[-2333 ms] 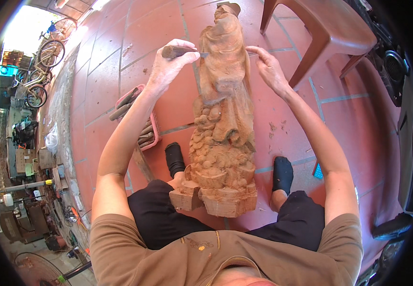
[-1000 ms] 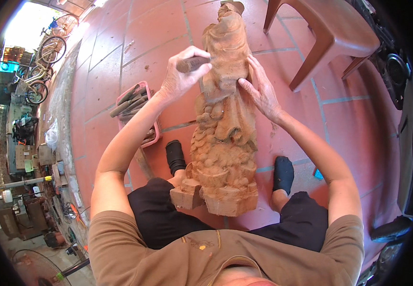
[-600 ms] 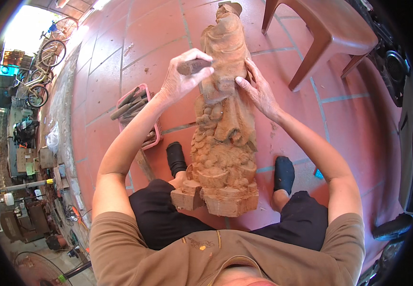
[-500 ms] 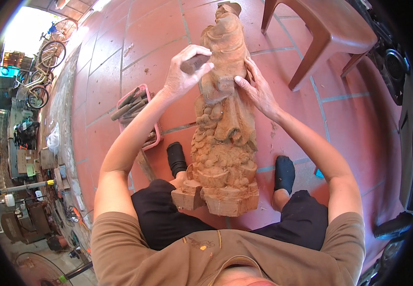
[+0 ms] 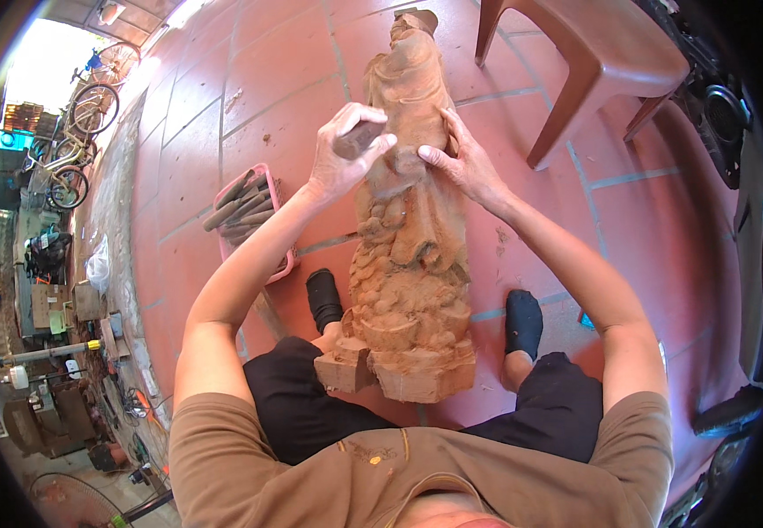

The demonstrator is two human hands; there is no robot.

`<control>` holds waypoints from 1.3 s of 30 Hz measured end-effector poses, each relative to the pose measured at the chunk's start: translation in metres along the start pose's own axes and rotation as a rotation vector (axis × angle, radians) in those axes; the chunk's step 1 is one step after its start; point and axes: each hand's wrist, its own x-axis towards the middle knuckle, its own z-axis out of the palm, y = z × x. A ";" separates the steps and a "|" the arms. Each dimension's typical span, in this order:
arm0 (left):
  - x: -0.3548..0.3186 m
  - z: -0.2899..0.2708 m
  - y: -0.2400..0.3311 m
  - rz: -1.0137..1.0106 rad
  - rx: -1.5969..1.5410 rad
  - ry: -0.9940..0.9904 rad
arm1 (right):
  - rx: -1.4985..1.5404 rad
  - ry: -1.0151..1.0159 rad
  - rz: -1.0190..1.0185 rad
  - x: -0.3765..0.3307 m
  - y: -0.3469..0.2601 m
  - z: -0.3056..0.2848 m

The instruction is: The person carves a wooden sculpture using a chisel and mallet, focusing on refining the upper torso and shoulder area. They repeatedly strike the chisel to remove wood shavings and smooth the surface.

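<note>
A carved wooden statue [image 5: 412, 242] lies lengthwise on the floor between my feet, its rough broad base towards me and its narrow head end far off. My left hand [image 5: 342, 150] is closed around a small dark brown piece [image 5: 359, 139], held at the statue's left side near its middle. What that piece is cannot be made out. Against the statue's right side rests my right hand [image 5: 465, 163], fingers stretched out and thumb spread across the carved surface.
A pink basket [image 5: 292, 255] of dark rod-shaped tools stands on the tiled floor at the left. Beyond the statue to the right is a brown plastic chair [image 5: 606, 62]. Bicycles [image 5: 69, 145] and workshop clutter line the left side. Black equipment [image 5: 720, 123] stands at the far right.
My right hand's thumb and fingers have shifted slightly left along the statue. The brown piece has tilted a little in my left hand. The whole view has shifted slightly.
</note>
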 end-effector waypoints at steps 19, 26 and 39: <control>0.009 -0.008 0.012 0.069 0.051 -0.105 | -0.089 0.010 0.049 0.000 -0.016 -0.005; -0.002 0.006 0.020 0.136 0.062 -0.184 | -0.066 0.026 0.036 -0.002 -0.014 -0.007; 0.011 0.001 0.028 0.084 0.029 -0.224 | -0.104 0.026 0.032 -0.003 -0.015 -0.009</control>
